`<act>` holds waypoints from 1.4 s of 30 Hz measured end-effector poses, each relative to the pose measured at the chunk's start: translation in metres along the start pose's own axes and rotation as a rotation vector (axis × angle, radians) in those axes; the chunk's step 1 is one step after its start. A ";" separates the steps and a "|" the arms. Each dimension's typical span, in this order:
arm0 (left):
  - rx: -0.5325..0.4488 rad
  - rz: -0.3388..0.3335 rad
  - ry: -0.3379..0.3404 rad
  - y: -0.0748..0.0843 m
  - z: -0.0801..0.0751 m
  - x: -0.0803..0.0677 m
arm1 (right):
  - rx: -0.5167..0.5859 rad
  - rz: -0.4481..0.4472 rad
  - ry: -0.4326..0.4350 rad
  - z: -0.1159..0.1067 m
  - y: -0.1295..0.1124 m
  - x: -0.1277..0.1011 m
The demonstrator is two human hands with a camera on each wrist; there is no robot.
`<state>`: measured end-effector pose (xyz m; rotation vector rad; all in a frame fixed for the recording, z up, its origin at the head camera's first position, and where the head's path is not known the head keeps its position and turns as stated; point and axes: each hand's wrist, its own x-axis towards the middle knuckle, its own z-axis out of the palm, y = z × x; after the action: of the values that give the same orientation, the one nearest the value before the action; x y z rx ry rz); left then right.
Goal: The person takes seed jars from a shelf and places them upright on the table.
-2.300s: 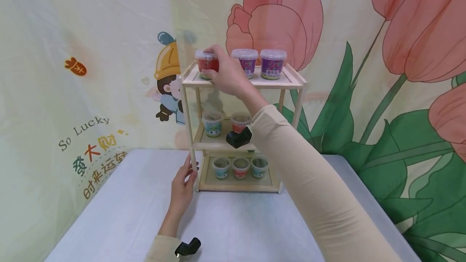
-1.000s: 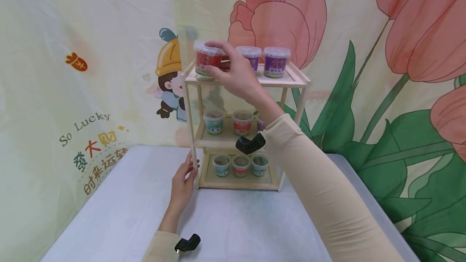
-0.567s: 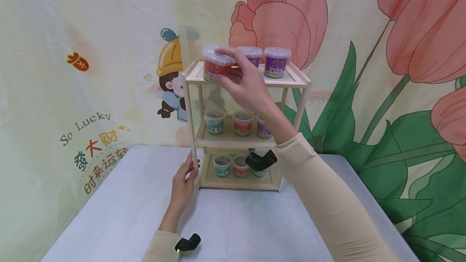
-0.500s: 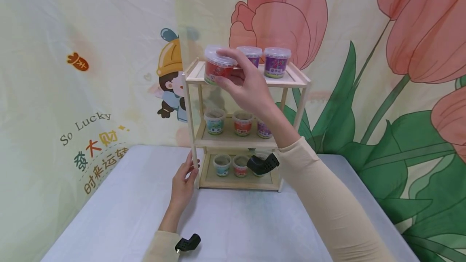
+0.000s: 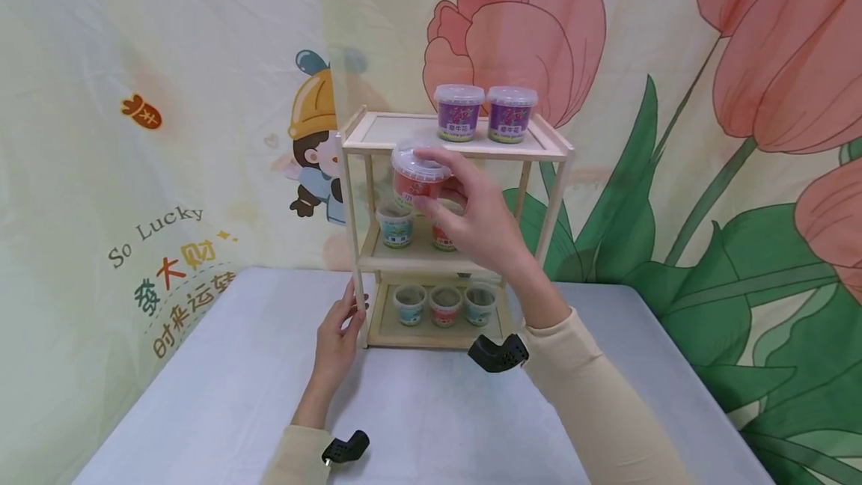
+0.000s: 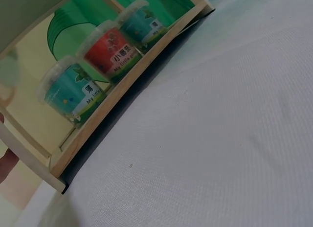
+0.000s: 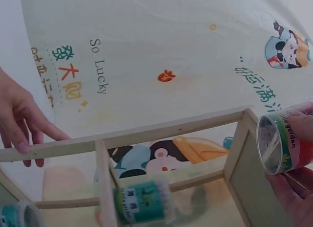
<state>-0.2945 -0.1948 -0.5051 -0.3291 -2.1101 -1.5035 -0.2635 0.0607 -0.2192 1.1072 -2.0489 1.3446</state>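
A small red plastic cup with a clear lid [image 5: 411, 184] is in my right hand [image 5: 486, 227], pinched between thumb and fingers, slightly tilted. It hangs in front of the gap between the upper and middle tiers of a wooden three-tier shelf [image 5: 465, 150]. The right wrist view shows the clear bottom of this red cup [image 7: 281, 144]. Low on the shelf's left front post [image 5: 353, 245], my left hand [image 5: 339, 339] grips the wood, fingertips showing past it. Two purple lidded cups [image 5: 460, 114] stand on the top tier.
On the middle tier are a teal cup [image 5: 396, 227] and a red cup [image 5: 442, 236], partly covered by my right hand. Three cups line the bottom tier, with a red one [image 6: 111, 53] in the middle. A white cloth [image 5: 417, 403] covers the table; a printed backdrop [image 5: 222, 133] hangs behind.
My right hand has lifted the red cup off the left of the top tier and brought it forward, down and slightly right. My left hand has stayed on the post.
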 end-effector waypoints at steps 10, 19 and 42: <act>0.003 0.024 -0.010 0.002 -0.001 0.000 | -0.040 0.071 0.010 0.022 0.030 -0.053; 0.002 -0.043 -0.039 0.006 -0.003 0.000 | -0.069 0.144 0.033 0.046 0.048 -0.089; -0.040 -0.071 -0.025 0.007 -0.004 0.000 | -0.051 0.399 0.061 0.100 0.085 -0.146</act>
<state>-0.2899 -0.1960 -0.4992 -0.2915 -2.1337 -1.5917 -0.2428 0.0425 -0.4139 0.6459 -2.3264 1.4746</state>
